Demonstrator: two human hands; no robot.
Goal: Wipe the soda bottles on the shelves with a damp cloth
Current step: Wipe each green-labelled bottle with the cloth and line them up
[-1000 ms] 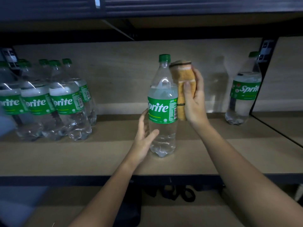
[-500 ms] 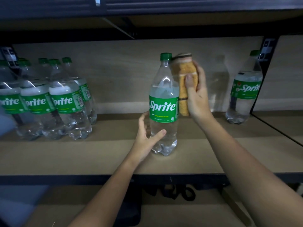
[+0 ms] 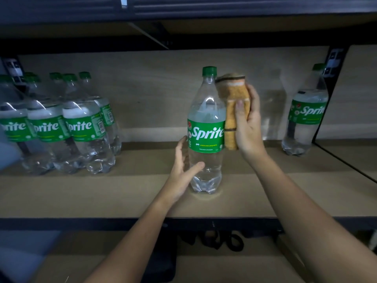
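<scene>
A clear Sprite bottle with a green cap and label stands upright mid-shelf. My left hand cups its lower part, thumb across the front and fingers round the left side. My right hand grips a folded orange-tan cloth and presses it against the bottle's right shoulder and label edge. The far side of the bottle is hidden.
Several Sprite bottles are grouped at the left of the wooden shelf. One more Sprite bottle stands at the right by a dark upright post. A lower shelf holds dark cables.
The bottle has turned so its label now faces me. My right hand with the cloth has shifted slightly up and right along the bottle's side. My left hand closed round the base.
</scene>
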